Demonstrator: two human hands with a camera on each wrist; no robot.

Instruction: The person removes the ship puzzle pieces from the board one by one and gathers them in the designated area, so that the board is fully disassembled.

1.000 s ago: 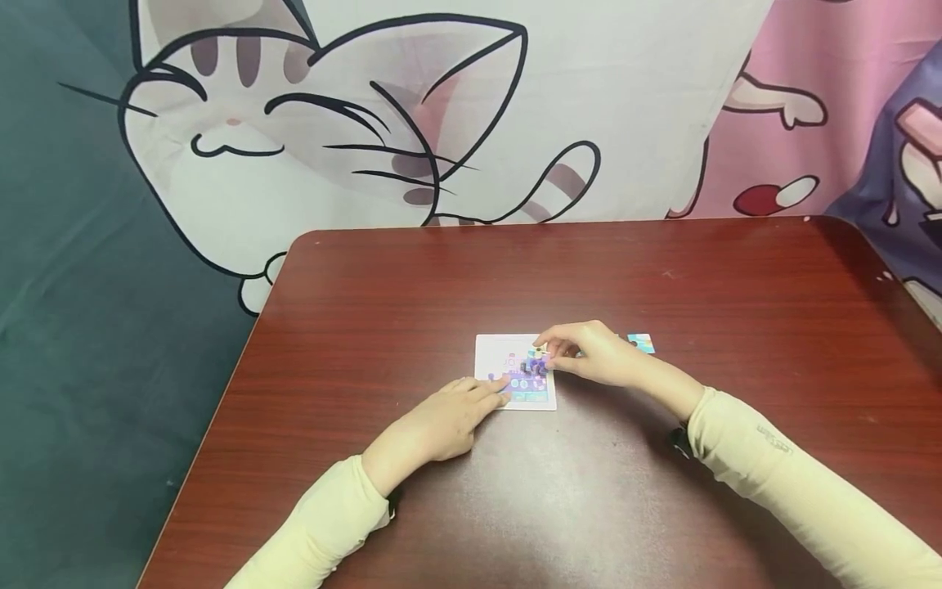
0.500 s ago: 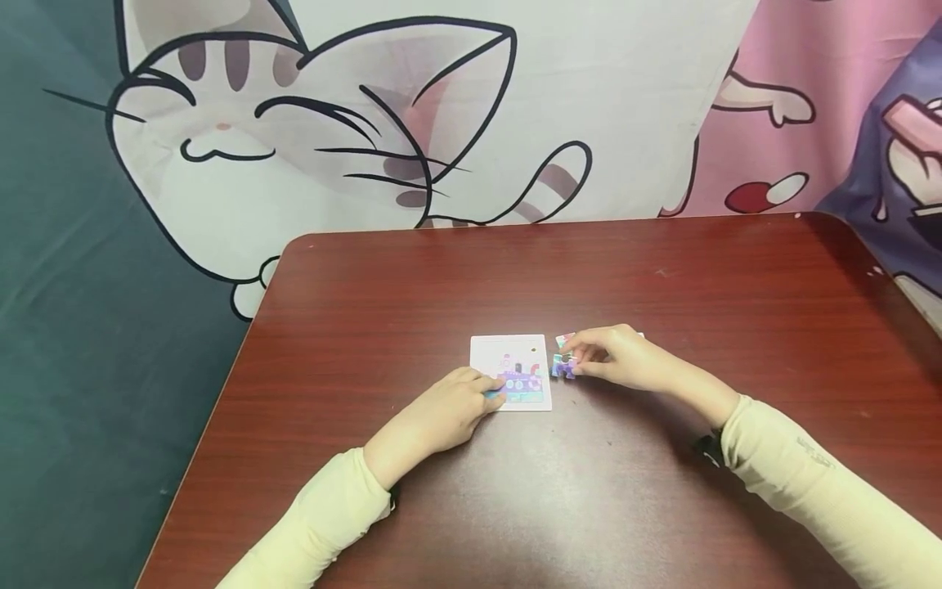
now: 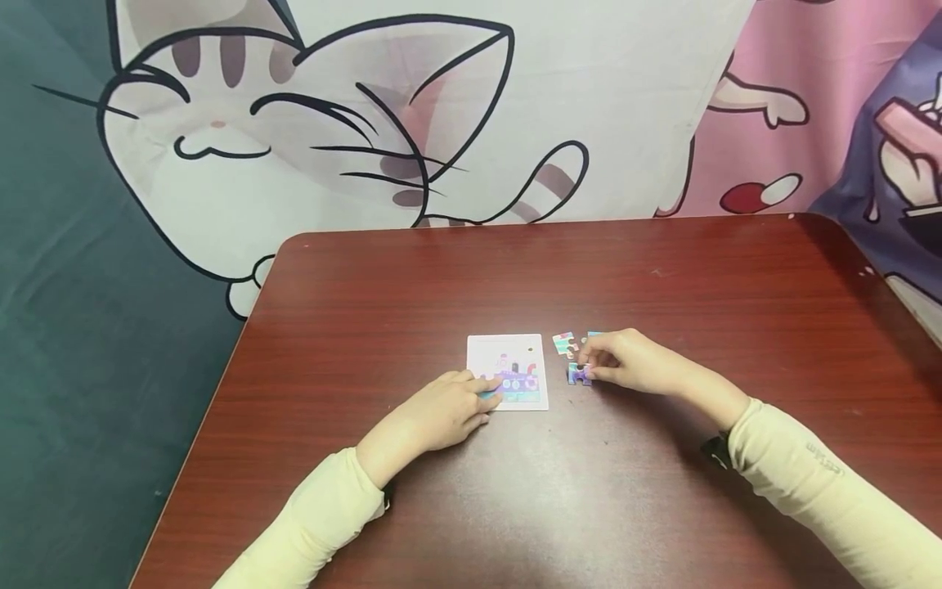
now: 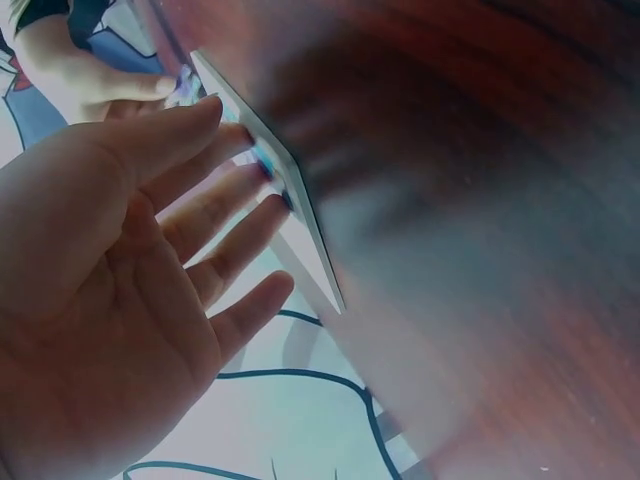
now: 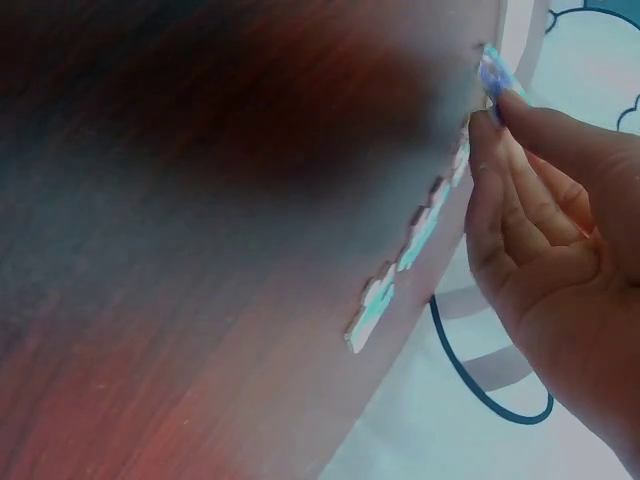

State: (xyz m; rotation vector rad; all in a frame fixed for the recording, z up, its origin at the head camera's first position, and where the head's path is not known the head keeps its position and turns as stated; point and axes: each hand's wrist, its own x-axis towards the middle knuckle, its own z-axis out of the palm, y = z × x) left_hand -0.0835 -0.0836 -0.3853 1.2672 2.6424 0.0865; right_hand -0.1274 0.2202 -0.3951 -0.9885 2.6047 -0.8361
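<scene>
My right hand (image 3: 625, 358) pinches a purple and blue jigsaw piece (image 3: 577, 374) between thumb and fingertips, to the right of a white puzzle board (image 3: 524, 343). In the right wrist view the same jigsaw piece (image 5: 493, 78) sticks out past the thumb tip. My left hand (image 3: 445, 413) lies with extended fingers on the board's lower left part; the left wrist view shows its fingertips at the board's edge (image 4: 310, 225). A purple and pink picture is printed on the board, partly covered by those fingers.
Loose jigsaw pieces lie behind the right hand, among them a pink and green jigsaw piece (image 3: 565, 343) and a blue one (image 3: 593, 334) partly hidden by the fingers. The brown table (image 3: 412, 294) reaches back to a cat-print cloth (image 3: 625, 90).
My right hand has drawn back from over the board to its right side, the purple jigsaw piece still pinched. The left hand stays on the board.
</scene>
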